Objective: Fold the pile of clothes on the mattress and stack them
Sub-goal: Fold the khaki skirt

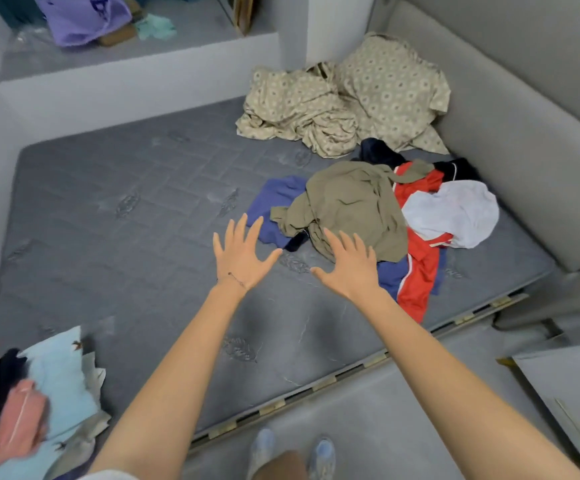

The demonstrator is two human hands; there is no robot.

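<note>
A loose pile of clothes lies on the right part of the grey mattress [115,209]: an olive garment [350,202] on top, a blue one [278,199] under it, a red garment with white stripes [416,271], a white one [454,213] and dark pieces behind. Both my arms stretch out over the mattress. My left hand [241,252] hovers with fingers spread, just left of the pile's near edge. My right hand [349,263] is also spread, in front of the olive garment's near edge; whether it touches the cloth I cannot tell. Neither hand holds anything.
A crumpled beige patterned sheet and pillow [347,98] fill the far right corner. A grey padded headboard [524,109] borders the right side. Folded clothes, light blue, pink and dark [39,396], sit at the mattress's near left corner. My feet [292,455] stand on the floor below.
</note>
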